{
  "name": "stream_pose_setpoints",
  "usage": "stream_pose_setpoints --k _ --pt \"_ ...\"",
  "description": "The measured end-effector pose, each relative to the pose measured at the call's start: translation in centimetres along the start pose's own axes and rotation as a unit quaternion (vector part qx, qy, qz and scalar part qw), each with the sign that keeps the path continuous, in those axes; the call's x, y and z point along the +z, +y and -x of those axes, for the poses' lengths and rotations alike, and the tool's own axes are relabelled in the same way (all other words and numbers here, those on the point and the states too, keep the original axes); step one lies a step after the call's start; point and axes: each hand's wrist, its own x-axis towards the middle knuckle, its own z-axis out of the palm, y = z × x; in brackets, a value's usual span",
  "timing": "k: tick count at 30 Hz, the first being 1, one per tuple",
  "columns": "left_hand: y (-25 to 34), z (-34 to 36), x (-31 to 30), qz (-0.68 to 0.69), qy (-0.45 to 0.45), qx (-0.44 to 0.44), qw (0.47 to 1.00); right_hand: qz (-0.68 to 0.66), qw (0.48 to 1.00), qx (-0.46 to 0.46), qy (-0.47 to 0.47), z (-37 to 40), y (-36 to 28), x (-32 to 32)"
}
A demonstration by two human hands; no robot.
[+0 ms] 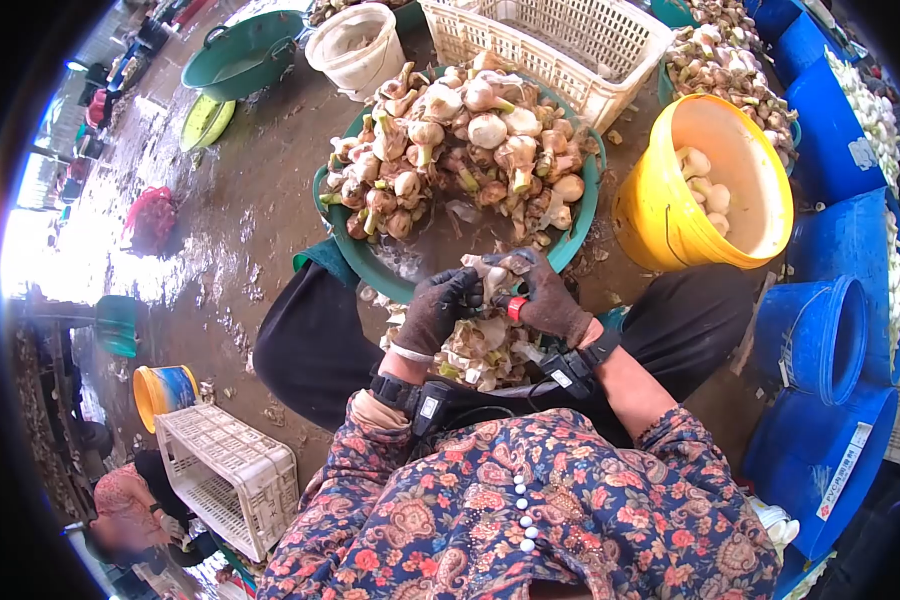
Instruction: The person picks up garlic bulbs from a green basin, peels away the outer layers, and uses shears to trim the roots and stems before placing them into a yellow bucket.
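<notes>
My left hand (438,312), in a dark glove, is closed on one side of a garlic bulb (492,280). From the other side my right hand (552,302), gloved too, grips the same bulb, its loose papery skin spreading above the fingers. A small red piece (516,307) shows at the right hand. Just beyond both hands, a green basin (586,215) holds a heap of untrimmed garlic bulbs (487,131) with stems and roots. Beneath my hands lies a pile of peeled-off garlic skins (478,350) between my legs.
On the right stands a yellow bucket (650,190) with several cleaned bulbs inside, and blue tubs (805,340) beyond it. A white crate (530,45) and white bucket (355,55) are behind the basin. Another person (130,505) sits at lower left near a crate (230,465).
</notes>
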Motion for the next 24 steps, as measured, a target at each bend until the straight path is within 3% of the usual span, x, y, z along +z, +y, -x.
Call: stream_pose_setpoints --k 2,3,4,5,6,7,8,10,11,12,14,16,18,19,20,22,24 --pt "0.4 0.0 0.1 0.019 -0.010 -0.019 1.000 -0.019 0.999 -0.027 0.029 -0.2 0.4 0.1" --pt "0.4 0.0 0.0 0.035 -0.046 0.016 0.998 -0.270 0.958 0.080 -0.046 -0.3 0.7 0.0" --pt "0.2 0.0 -0.4 0.034 -0.046 0.017 0.998 -0.500 0.839 0.181 -0.117 -0.3 1.0 0.1" --pt "0.1 0.1 -0.5 -0.133 -0.078 0.134 0.979 -0.567 0.780 0.241 -0.106 -0.4 -0.1 -0.4" --pt "0.0 0.1 -0.6 -0.293 -0.106 0.246 0.918 -0.568 0.780 0.242 -0.106 -0.4 -0.2 -0.7" --pt "-0.2 0.2 -0.6 -0.212 -0.106 0.187 0.953 -0.529 0.804 0.250 -0.107 -0.3 -0.1 -1.0" --pt "-0.3 0.0 -0.7 -0.211 -0.106 0.186 0.954 -0.488 0.827 0.257 -0.109 -0.2 -0.1 -1.3" --pt "-0.5 -1.0 -1.6 -0.333 -0.024 0.192 0.923 -0.481 0.839 0.237 -0.096 0.0 -0.5 -1.2" --pt "-0.3 -1.3 -2.0 -0.002 0.080 0.033 0.996 -0.525 0.821 0.204 -0.092 0.3 -0.6 -1.2" --pt "-0.2 -1.3 -2.4 -0.066 0.151 0.041 0.985 -0.566 0.802 0.170 -0.089 0.5 -0.6 -1.3" --pt "0.2 -1.2 -2.5 -0.305 0.156 0.006 0.939 -0.605 0.781 0.133 -0.081 0.5 -0.4 -1.5" --pt "1.0 0.0 0.3 -0.238 0.101 0.016 0.966 -0.607 0.745 0.277 0.022 0.7 -0.2 -1.0" --pt "0.4 0.2 2.0 -0.323 0.052 0.080 0.942 -0.568 0.771 0.286 0.032 0.6 0.2 -0.2" --pt "-0.9 -0.1 2.3 -0.318 0.095 0.136 0.933 -0.554 0.776 0.298 0.048 0.6 1.1 0.7" --pt "-0.8 0.1 2.5 -0.317 0.095 0.137 0.934 -0.539 0.780 0.311 0.064 0.5 1.3 1.2" --pt "-0.3 0.2 2.9 -0.227 0.079 0.042 0.970 -0.515 0.802 0.295 0.067 0.9 2.2 1.2" --pt "-0.4 0.2 2.1 -0.183 0.062 0.034 0.981 -0.529 0.809 0.256 -0.027 0.9 -0.1 -1.0"
